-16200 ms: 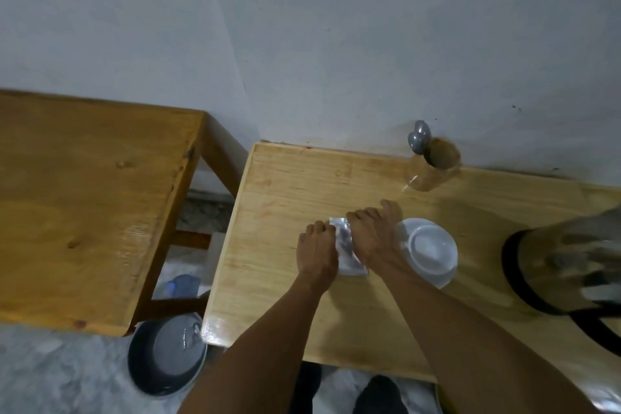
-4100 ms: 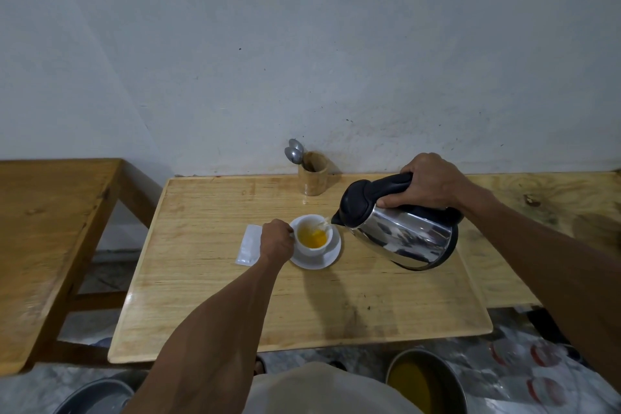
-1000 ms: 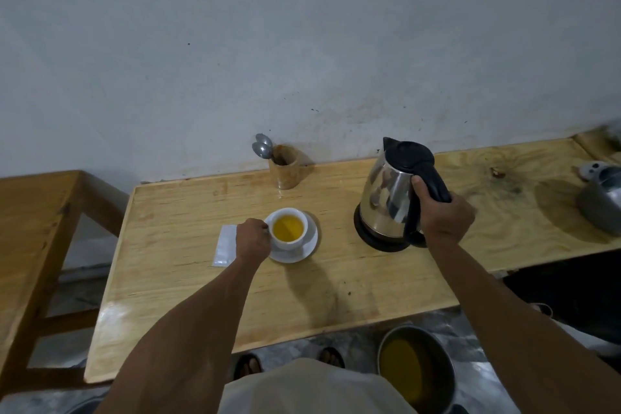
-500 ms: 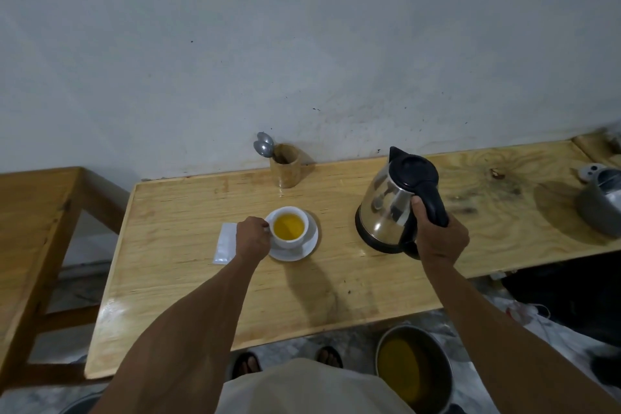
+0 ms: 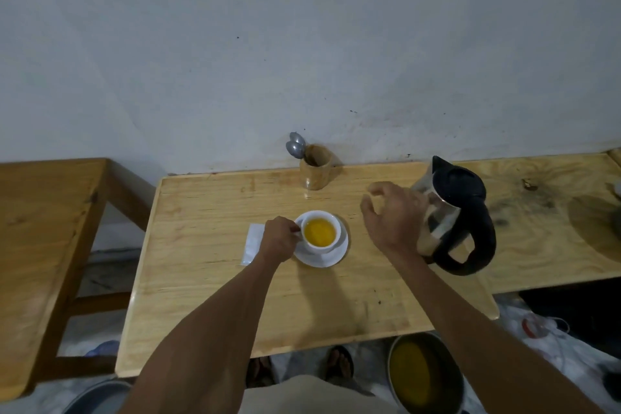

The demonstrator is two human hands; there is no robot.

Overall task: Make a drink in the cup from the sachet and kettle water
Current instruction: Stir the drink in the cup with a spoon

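Risks, biggest item first.

Surface point(image 5: 208, 292): light wood, everything sits toward its back half. No lip on the front edge, so a spill runs straight off onto the floor.

Kettle point(image 5: 453, 212): upright on the right side of the surface, lid shut, spout pointing back-left. Right hand point(image 5: 391, 217) hovers just left of it, fingers spread, holding nothing. Its wrist overlaps the steel wall in view; can't tell if it's touching or just in front. If the water was hot, a brush against that wall burns, and a knock on the body tips it toward the cup.

Saucer point(image 5: 332, 257): carries the cup, centre of the surface. It's loose, so any sideways pull on the cup can slide both.

Cup point(image 5: 319, 232): full of yellow liquid, level near the rim. Left hand point(image 5: 277, 240) is closed at its left side, apparently on the handle, though the grip itself is hidden behind the knuckles. Jerk or lift at that fill level = slop into the saucer.

Sachet point(image 5: 252, 244): flat, partly under the left hand. Wet it and it sticks or drips.

Spoons point(image 5: 295, 146): in the wooden holder point(image 5: 316, 171) at the back. Likely next reach for stirring; the right arm would cross close to the cup, and fast stirring will spill.
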